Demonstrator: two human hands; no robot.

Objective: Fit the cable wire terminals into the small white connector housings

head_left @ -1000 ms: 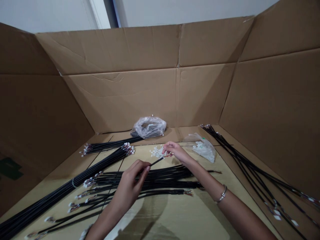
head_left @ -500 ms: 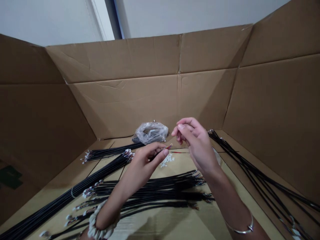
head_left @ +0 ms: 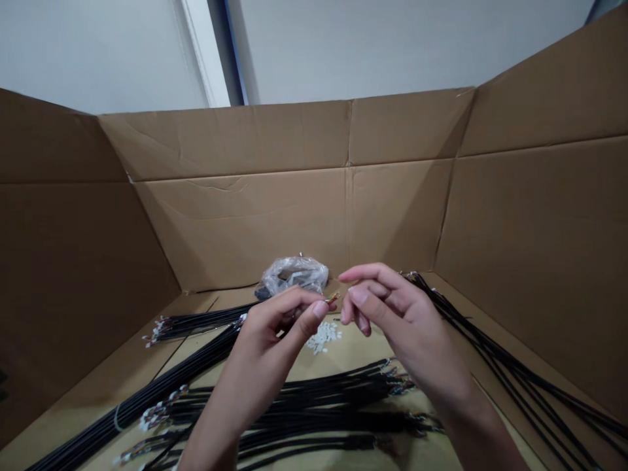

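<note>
My left hand [head_left: 282,333] is closed in a pinch on the end of a cable, whose thin coloured wires [head_left: 333,298] stick out past thumb and forefinger. To its right, a small gap away, is my right hand [head_left: 387,304]. Its forefinger is stretched out and the other fingers are loosely bent, with nothing visible in them. Below and between the hands lies a pile of small white connectors [head_left: 324,335]. Nearer to me, black cables [head_left: 324,396] lie side by side, with white connectors at their left ends and loose coloured wires at their right ends.
Tall cardboard walls [head_left: 245,203] surround the work surface on the left, back and right. A clear plastic bag [head_left: 294,275] sits against the back wall. A tied bundle of black cables [head_left: 161,389] runs along the left, and more cables [head_left: 510,356] lie along the right.
My right hand has come lower, and its forefinger has straightened. The left hand keeps its pinch on the wires. The view has tilted up slightly.
</note>
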